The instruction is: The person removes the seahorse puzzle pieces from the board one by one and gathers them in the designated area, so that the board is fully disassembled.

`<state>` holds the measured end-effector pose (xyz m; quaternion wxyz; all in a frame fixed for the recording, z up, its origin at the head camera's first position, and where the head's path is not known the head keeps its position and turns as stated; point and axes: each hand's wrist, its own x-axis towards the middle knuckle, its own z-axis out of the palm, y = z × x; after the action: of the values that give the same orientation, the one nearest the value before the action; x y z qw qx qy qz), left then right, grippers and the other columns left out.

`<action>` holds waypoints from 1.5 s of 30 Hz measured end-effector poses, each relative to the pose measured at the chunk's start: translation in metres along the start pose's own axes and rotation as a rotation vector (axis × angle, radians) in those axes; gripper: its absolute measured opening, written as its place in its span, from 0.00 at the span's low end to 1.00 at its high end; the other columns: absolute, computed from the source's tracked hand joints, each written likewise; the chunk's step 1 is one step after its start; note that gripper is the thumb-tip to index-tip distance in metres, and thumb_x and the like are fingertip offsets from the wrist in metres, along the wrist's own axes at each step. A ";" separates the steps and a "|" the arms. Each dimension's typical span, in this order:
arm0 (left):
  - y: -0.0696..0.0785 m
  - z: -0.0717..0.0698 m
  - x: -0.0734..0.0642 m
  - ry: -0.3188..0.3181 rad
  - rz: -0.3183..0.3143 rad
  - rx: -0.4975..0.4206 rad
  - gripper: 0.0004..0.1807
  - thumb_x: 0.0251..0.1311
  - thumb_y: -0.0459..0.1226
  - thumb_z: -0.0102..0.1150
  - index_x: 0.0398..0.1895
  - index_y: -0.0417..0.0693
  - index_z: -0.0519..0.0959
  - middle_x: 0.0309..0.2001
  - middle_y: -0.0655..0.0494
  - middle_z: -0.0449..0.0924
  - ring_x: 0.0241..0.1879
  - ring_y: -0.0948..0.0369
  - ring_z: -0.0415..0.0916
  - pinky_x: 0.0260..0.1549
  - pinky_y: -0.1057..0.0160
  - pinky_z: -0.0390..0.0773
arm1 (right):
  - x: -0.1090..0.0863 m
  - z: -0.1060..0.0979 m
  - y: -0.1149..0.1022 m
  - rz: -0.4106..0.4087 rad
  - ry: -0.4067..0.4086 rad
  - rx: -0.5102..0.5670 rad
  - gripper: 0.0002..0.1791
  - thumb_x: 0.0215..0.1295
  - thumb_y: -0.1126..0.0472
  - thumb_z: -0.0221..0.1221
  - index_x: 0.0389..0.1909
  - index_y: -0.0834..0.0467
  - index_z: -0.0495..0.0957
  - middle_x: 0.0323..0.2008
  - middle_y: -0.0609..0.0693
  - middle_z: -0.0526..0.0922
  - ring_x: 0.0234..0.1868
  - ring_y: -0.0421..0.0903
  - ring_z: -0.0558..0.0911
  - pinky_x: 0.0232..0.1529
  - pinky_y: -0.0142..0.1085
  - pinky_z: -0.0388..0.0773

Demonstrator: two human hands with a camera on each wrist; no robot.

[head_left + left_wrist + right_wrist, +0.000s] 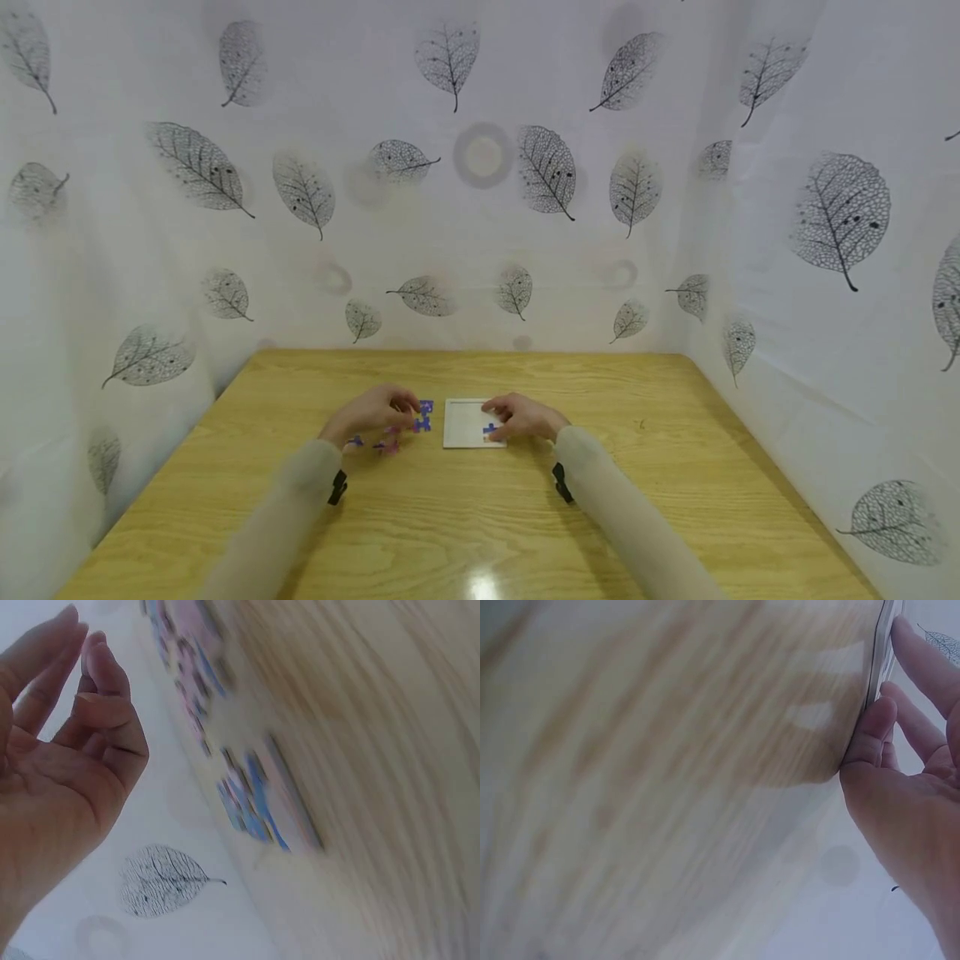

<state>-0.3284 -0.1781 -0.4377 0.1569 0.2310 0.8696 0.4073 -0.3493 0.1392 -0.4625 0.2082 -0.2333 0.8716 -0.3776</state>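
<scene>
A square white puzzle tray [461,425] lies on the table between my hands. Inside it, near the lower right corner, is a blue jigsaw piece [490,429]. My right hand [521,415] rests at the tray's right side, finger and thumb spread over it; the right wrist view shows the thumb [874,727] against the tray's edge. My left hand [378,412] hovers above loose jigsaw pieces left of the tray, fingers loosely bent. In the left wrist view no piece shows in that hand [75,742]. Blue-purple pieces [423,424] lie just beyond its fingertips.
Pink and purple pieces [387,445] lie on the wooden table [420,525] under and beside the left hand. A leaf-patterned white curtain [480,242] stands behind the table and along both sides.
</scene>
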 end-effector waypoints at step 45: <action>0.062 0.091 0.079 -0.053 -0.009 0.121 0.22 0.47 0.28 0.71 0.50 0.36 0.81 0.43 0.48 0.84 0.42 0.57 0.79 0.50 0.57 0.79 | -0.008 -0.014 0.011 -0.044 -0.087 0.032 0.34 0.49 0.70 0.72 0.61 0.59 0.75 0.52 0.55 0.74 0.46 0.46 0.70 0.45 0.34 0.72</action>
<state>-0.3359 -0.0440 -0.4518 0.1675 0.2470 0.8892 0.3468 -0.3535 0.1582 -0.4601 0.2414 -0.2653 0.8502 -0.3854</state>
